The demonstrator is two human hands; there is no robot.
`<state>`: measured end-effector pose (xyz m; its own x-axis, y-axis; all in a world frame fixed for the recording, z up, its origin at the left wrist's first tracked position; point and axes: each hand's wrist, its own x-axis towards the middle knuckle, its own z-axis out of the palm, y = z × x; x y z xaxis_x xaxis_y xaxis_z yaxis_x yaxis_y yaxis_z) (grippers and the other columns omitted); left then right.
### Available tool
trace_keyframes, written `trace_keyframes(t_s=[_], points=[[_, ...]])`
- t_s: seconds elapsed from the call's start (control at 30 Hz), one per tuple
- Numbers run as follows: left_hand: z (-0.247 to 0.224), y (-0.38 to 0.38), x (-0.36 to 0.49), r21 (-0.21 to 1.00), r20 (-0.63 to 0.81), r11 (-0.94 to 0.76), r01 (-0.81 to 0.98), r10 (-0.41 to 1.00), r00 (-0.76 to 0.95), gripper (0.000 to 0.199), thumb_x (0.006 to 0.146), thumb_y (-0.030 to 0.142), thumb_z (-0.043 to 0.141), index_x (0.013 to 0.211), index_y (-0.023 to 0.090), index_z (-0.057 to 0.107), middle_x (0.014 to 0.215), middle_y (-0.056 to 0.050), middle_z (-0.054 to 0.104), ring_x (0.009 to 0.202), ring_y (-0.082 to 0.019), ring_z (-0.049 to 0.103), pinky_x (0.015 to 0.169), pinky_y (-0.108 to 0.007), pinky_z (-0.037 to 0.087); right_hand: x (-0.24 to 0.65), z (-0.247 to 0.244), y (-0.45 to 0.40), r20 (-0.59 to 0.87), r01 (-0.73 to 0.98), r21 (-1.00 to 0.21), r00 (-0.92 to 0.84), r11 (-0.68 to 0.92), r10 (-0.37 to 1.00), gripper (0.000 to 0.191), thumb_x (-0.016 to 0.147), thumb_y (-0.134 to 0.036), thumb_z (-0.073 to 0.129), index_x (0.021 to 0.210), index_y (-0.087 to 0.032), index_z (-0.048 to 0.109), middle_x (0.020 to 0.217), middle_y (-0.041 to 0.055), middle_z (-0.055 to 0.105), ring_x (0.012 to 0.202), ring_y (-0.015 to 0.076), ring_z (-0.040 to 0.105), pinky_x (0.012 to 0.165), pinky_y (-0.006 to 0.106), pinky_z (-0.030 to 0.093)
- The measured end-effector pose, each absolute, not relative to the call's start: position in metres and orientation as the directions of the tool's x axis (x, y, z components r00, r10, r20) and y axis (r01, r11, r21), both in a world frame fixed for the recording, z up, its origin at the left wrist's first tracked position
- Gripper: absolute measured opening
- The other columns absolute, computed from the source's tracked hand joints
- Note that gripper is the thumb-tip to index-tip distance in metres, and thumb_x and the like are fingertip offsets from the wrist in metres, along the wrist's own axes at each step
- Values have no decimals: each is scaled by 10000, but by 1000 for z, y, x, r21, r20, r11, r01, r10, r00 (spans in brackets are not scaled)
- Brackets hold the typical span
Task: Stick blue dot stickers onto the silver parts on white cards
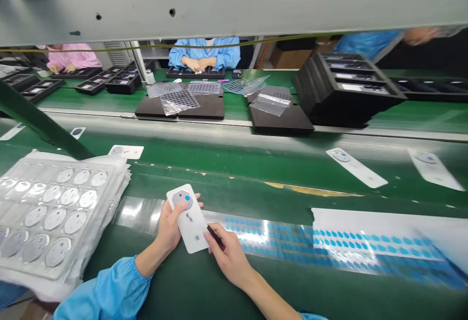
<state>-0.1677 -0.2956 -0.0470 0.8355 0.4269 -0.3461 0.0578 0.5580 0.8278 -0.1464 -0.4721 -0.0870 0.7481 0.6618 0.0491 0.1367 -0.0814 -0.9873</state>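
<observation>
My left hand (168, 230) holds a white card (188, 222) that carries a round grey metal disc with a small blue dot sticker on it (183, 198). My right hand (228, 256) grips a thin dark pointed tool (215, 235), its tip close to the card's right edge. Just right of both hands lies a long clear strip covered with several blue dot stickers (329, 244) on the green bench. A stack of clear blister trays (54, 208) holding several round metal discs sits to my left.
Several white cards with discs (356, 167) lie on the green conveyor belt (234, 159) beyond my hands. Black foam trays (343, 88) and mesh sheets (179, 100) sit on the far side. Two people in blue and pink coats work opposite. A grey beam (234, 3) crosses overhead.
</observation>
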Motion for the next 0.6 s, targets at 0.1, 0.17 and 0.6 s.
trace_keyframes(t_s=[0.1,0.17,0.6], points=[[-48,-296,-167,829,-344,557,55,430,835,501,721,419,894,1094,140,709,1192,-188,767,972,-346,783,687,-338,636,-146,-88,-473,54,160,-982,745,-99,665,268,1094,-426,485,1059,-209,637,696,-4,591,603,171,554,594,301,411],[-48,-296,-167,833,-341,551,55,433,834,501,712,433,900,1061,128,711,1169,-197,771,952,-347,785,675,-335,632,-146,-88,-473,58,171,-980,740,-104,670,271,1096,-428,481,1071,-213,644,683,-6,586,596,175,550,589,304,411],[-41,-262,-150,979,-146,190,79,371,917,674,875,445,751,1442,161,524,1370,-198,683,1174,-306,720,976,-407,581,-125,-80,-478,-86,-80,-996,878,-33,471,447,962,-633,655,842,-202,646,665,25,602,616,181,553,577,289,440]])
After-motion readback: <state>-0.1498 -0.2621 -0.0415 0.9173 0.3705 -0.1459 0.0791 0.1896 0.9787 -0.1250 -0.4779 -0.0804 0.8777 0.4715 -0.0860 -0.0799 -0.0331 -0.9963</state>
